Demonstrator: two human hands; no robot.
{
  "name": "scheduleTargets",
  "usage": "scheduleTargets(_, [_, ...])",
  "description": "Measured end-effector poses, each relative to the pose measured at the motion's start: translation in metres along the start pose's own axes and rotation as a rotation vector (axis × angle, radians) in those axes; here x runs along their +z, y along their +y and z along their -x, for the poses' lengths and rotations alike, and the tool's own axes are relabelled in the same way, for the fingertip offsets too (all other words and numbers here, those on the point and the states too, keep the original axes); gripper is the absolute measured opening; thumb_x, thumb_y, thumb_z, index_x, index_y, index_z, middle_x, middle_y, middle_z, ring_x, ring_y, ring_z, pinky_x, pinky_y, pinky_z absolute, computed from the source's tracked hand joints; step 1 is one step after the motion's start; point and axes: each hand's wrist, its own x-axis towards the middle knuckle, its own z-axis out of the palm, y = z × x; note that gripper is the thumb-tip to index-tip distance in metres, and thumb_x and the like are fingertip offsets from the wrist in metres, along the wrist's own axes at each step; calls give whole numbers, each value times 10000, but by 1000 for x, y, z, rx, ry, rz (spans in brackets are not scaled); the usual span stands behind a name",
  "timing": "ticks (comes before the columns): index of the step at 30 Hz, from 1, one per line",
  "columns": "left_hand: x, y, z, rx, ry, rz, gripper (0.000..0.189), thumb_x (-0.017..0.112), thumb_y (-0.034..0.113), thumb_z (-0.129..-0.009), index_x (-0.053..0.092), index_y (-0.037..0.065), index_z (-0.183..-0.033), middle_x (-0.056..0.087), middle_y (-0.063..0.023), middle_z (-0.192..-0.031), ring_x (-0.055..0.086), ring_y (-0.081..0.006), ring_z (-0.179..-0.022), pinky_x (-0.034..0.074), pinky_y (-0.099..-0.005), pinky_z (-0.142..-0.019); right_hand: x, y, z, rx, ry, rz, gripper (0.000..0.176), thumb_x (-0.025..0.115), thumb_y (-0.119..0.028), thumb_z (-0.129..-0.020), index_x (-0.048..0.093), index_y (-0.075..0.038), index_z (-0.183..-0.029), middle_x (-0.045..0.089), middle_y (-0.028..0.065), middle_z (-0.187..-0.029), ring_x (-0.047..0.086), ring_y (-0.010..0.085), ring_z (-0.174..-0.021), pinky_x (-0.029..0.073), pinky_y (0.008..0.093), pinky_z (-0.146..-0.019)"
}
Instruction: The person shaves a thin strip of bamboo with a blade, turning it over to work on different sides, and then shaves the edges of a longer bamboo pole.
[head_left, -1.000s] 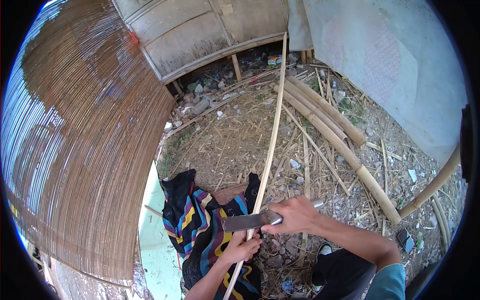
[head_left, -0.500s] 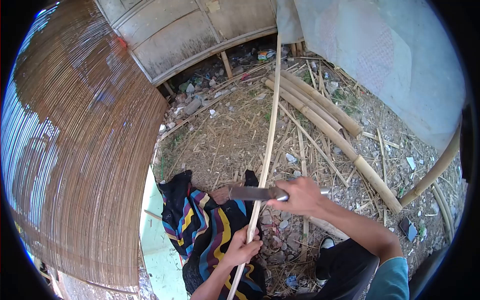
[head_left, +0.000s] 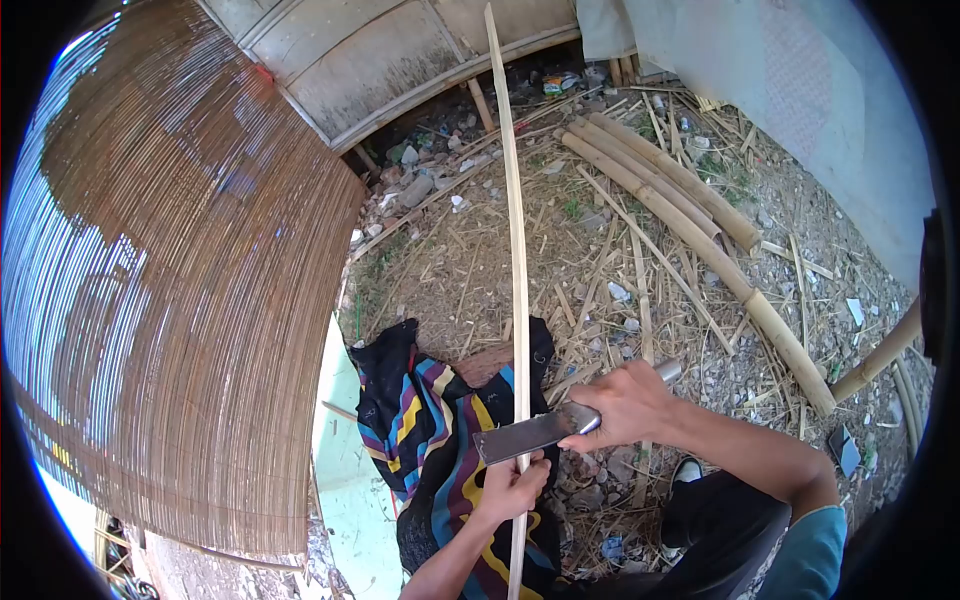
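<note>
A long pale bamboo strip [head_left: 517, 240] runs upright through the view, from the bottom edge nearly to the top. My left hand [head_left: 512, 487] is closed around its lower part. My right hand [head_left: 625, 402] grips the handle of a machete-like knife [head_left: 520, 436] with a wide, dark, blunt-ended blade. The blade lies across the strip just above my left hand. Beneath both hands is a black cloth with yellow, blue and purple stripes [head_left: 470, 420], draped over something I cannot make out.
Several bamboo poles [head_left: 700, 240] lie on the ground at the right, among shavings and stones. A slatted bamboo screen [head_left: 200, 330] fills the left side. Panels [head_left: 360, 70] stand at the back, and a pale sheet [head_left: 770, 90] hangs at the upper right.
The knife has come down along the strip, close to my left hand, and its blade now tilts. The strip's top has swung left. The whole view has shifted slightly.
</note>
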Motion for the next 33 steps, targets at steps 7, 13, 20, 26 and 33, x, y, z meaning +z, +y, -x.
scheduleTargets(7, [11,13,-10,13,20,115,229,410,-119,-761,322,76,-843,300,20,-563,282,-61,-356,222,-237,-330,3,22,-8,39,128,88,639,543,-743,-697,583,-111,-607,532,51,-448,551,220,-380,389,333,-344])
scheduleTargets(13, [14,20,-16,-3,32,182,230,424,-111,-771,309,82,-817,324,4,-543,307,-77,-336,224,-245,-321,3,26,-10,22,181,237,667,509,-762,-706,587,-102,-646,534,53,-448,553,206,-378,390,321,-340])
scheduleTargets(20, [9,6,-17,-105,27,216,202,452,-92,-786,334,64,-839,350,0,-526,312,-86,-328,228,-245,-322,-1,-5,0,-72,10,210,684,467,-764,-743,613,-101,-662,542,78,-449,548,204,-362,386,305,-330])
scheduleTargets(26, [14,15,-16,-83,-39,314,213,453,-85,-783,332,85,-828,333,-8,-499,306,-100,-300,214,-246,-317,-11,37,-10,272,33,285,676,476,-741,-753,647,-88,-716,545,98,-451,572,232,-391,423,336,-352])
scheduleTargets(33, [8,2,-22,-122,-68,506,164,476,-74,-798,409,70,-840,337,1,-478,308,-104,-294,211,-249,-324,-4,2,-1,89,-79,109,683,475,-741,-754,661,-84,-742,549,134,-463,593,289,-425,457,376,-398])
